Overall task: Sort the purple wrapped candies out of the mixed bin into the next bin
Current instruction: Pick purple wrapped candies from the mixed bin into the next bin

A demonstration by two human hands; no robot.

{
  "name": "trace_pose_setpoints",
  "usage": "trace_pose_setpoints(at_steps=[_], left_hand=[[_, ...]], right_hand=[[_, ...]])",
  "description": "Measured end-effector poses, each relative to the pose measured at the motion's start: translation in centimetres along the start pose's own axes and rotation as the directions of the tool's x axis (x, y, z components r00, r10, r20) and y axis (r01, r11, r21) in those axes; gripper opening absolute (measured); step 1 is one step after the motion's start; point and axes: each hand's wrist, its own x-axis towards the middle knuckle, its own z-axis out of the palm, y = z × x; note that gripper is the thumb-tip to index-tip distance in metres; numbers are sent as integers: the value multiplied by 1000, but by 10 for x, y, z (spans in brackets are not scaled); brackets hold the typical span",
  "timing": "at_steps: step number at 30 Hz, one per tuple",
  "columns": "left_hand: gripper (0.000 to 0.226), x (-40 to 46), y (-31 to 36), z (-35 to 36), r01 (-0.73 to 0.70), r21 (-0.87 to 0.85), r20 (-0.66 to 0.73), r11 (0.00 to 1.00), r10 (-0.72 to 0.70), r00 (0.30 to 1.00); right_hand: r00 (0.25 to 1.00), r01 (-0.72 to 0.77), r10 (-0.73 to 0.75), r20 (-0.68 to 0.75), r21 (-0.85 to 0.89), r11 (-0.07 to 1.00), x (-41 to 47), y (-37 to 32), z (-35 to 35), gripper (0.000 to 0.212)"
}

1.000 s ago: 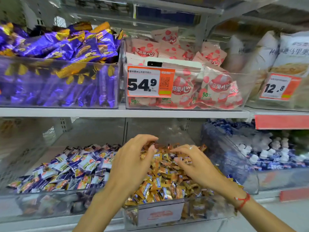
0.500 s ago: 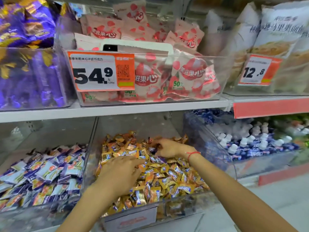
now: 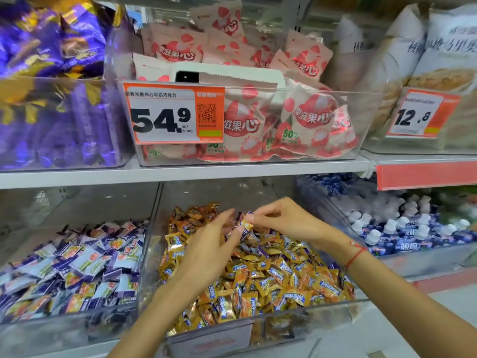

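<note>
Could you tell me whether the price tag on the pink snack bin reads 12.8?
No, the tag on the pink snack bin reads 54.9; the 12.8 tag hangs further right.

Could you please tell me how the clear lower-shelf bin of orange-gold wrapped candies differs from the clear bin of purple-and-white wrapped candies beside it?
The orange-gold candy bin has both hands over it; the purple-and-white candy bin has none. The orange-gold bin's heap looks deeper than the purple-and-white bin's flatter one. Both are clear plastic bins, side by side on one shelf.
</note>
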Motion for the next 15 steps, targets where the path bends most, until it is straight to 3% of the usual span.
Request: trace_pose_setpoints(at_steps=[2,5,7,10,12,15], left_hand=[[31,-2,6,2,-20,-204,-42,979,11,999],[17,-8,8,-1,-17,-223,-122,975,-11,992],[5,-10,6,-2,16,-223,-118,975,-43,992],[7,-14,4,0,55,-211,-87,976,-75,993],[4,-17,4,2,62,-241,-77,969,-82,994],[8,-17,3,2,72,-289,-94,955,-104,990]], right_hand=[[991,39,-23,-129,124,992,-9,-8,6,20],[979,-8,45,-197,182,983,-12,-3,7,24],[982,-147,146,-122,4,989,-5,11,4,29],[949,-205,289,125,-453,868,10,32,11,37],[921,-184,332,205,-522,833,19,34,22,40],[934,-110,281,222,-569,815,29,32,33,43]])
